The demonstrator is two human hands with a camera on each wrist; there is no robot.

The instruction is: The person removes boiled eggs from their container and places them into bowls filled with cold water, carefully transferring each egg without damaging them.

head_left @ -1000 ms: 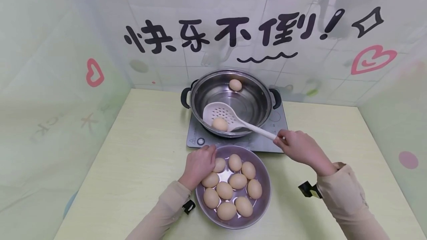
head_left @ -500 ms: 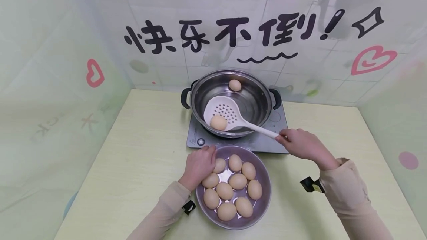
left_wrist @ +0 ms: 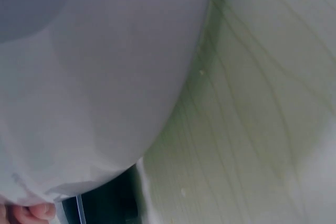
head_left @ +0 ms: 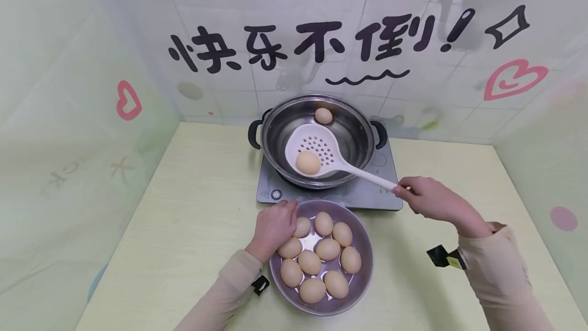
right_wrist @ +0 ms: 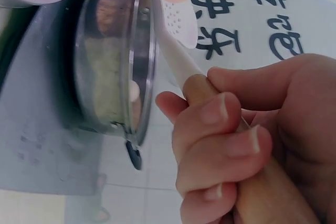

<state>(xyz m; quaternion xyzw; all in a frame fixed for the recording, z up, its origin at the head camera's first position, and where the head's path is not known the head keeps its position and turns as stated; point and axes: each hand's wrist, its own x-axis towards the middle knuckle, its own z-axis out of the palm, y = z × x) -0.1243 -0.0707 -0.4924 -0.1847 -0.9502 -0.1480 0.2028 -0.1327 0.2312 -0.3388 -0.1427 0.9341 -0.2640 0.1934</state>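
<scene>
My right hand (head_left: pixel 432 199) grips the wooden handle (right_wrist: pixel 199 88) of a white skimmer (head_left: pixel 337 149), fingers curled round it in the right wrist view. In the skimmer's perforated bowl lies one brown egg (head_left: pixel 308 162), held over the steel pot (head_left: pixel 275 161). Another egg (head_left: pixel 323 115) sits inside the pot at the far side. My left hand (head_left: pixel 274 229) holds the upper left rim of a purple-grey bowl (head_left: pixel 365 269) with several eggs (head_left: pixel 310 262) in it. The left wrist view shows the bowl's pale outer wall (left_wrist: pixel 115 93), with fingertips (left_wrist: pixel 42 212) at its edge.
The pot stands on a flat grey induction cooker (head_left: pixel 390 167), black handles (head_left: pixel 254 134) out to either side. The bowl is on the pale wooden table (head_left: pixel 197 193), just in front of the cooker. Printed sheets (head_left: pixel 220 106) enclose the table's back and sides.
My right hand has moved to the right, drawing the skimmer and its egg up and rightward over the pot. The left hand and the bowl have stayed in place.
</scene>
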